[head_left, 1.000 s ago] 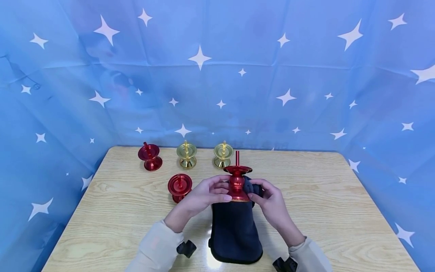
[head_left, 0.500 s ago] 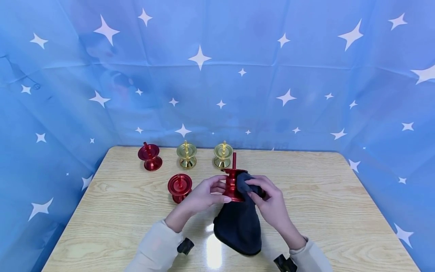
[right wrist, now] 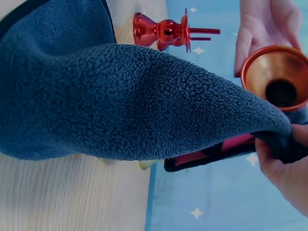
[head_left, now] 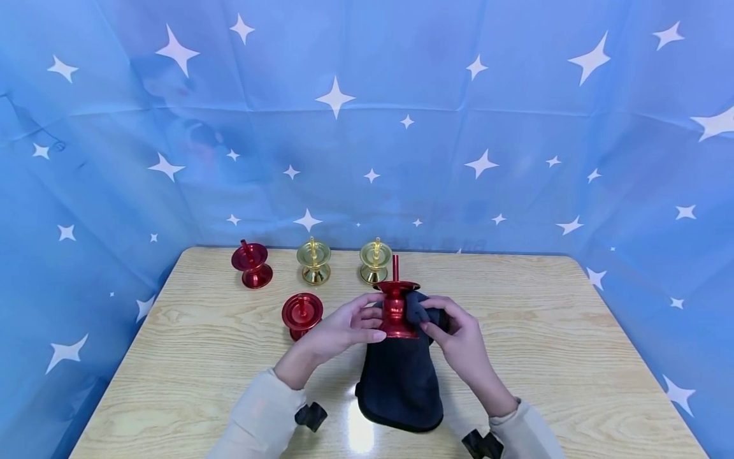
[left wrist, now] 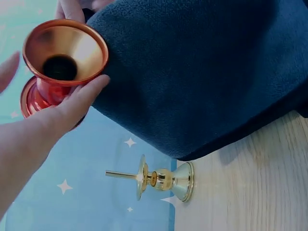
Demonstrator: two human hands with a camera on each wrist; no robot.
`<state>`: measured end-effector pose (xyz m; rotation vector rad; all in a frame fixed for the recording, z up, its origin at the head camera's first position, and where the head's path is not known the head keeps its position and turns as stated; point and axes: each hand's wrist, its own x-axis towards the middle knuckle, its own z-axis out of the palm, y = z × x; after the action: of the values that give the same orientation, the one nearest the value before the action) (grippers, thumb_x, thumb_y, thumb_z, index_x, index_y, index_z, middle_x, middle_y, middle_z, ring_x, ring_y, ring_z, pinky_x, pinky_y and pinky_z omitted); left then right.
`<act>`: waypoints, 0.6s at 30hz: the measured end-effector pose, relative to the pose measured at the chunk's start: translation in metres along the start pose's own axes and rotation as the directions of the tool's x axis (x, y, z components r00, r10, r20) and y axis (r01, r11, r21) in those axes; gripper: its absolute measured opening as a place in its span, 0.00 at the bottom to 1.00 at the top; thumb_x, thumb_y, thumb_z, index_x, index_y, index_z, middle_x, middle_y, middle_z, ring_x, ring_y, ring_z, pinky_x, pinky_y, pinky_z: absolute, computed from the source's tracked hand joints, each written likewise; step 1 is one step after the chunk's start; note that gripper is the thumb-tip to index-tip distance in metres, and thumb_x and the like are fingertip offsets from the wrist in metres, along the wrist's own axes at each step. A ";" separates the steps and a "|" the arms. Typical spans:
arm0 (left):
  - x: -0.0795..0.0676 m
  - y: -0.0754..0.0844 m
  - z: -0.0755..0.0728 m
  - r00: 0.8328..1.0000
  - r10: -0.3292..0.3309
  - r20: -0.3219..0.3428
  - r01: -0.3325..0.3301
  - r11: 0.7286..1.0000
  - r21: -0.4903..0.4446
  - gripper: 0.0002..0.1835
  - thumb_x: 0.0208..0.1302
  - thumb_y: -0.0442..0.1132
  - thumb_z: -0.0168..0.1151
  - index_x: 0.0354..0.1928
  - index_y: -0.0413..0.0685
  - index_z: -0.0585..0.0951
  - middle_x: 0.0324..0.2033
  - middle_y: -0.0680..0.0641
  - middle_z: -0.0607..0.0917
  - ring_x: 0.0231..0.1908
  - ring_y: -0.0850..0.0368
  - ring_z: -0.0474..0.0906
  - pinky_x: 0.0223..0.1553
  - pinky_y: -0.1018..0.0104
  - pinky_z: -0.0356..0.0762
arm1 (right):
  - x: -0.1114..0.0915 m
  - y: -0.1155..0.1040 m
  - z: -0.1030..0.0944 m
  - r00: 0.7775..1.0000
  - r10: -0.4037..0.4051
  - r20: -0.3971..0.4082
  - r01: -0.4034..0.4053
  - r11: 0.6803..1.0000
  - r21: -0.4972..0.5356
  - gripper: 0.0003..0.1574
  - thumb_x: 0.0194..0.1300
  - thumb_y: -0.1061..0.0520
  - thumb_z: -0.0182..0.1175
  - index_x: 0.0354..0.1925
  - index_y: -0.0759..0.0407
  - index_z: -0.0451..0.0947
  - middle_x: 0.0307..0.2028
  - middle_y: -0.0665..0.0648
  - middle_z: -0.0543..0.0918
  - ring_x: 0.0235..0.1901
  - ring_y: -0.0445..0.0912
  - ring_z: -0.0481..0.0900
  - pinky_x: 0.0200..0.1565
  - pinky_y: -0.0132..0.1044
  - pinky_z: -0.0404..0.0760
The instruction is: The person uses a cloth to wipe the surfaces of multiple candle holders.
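A shiny red candle holder (head_left: 394, 312) with a thin spike on top is held upright above the table by my left hand (head_left: 344, 331). The thumb lies at its base and the fingers reach behind it. Its hollow gold-coloured underside (left wrist: 84, 50) faces the left wrist camera. My right hand (head_left: 459, 335) pinches a dark blue fleecy cloth (head_left: 401, 389) against the holder's right side, just under the dish. The rest of the cloth hangs down in front toward the table. In the right wrist view the cloth (right wrist: 120, 101) hides much of the scene.
Two gold candle holders, one on the left (head_left: 314, 261) and one on the right (head_left: 375, 261), stand along the back of the wooden table (head_left: 545, 357). One red holder (head_left: 252, 264) is at the back left; another red holder (head_left: 302, 312) stands beside my left hand. A blue star-patterned curtain surrounds the table.
The candle holder tipped slightly and is upright again, a little left of where it began. My right hand has shifted the cloth along its side, and the hanging part swung and spread out again.
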<state>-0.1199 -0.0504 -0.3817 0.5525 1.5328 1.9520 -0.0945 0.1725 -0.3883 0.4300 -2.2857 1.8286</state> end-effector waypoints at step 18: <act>0.003 -0.002 0.005 0.990 -0.033 -0.138 0.041 0.998 0.056 0.35 0.54 0.33 0.65 0.63 0.38 0.61 0.47 0.42 0.76 0.47 0.54 0.73 0.49 0.64 0.73 | 0.000 0.007 0.003 0.992 0.122 -0.014 -0.122 0.992 -0.005 0.18 0.52 0.75 0.60 0.43 0.66 0.76 0.45 0.63 0.76 0.38 0.45 0.76 0.35 0.31 0.79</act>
<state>-0.1184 -0.0448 -0.3823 0.4180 1.6771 1.9572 -0.0970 0.1712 -0.3952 0.2818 -2.3559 1.8738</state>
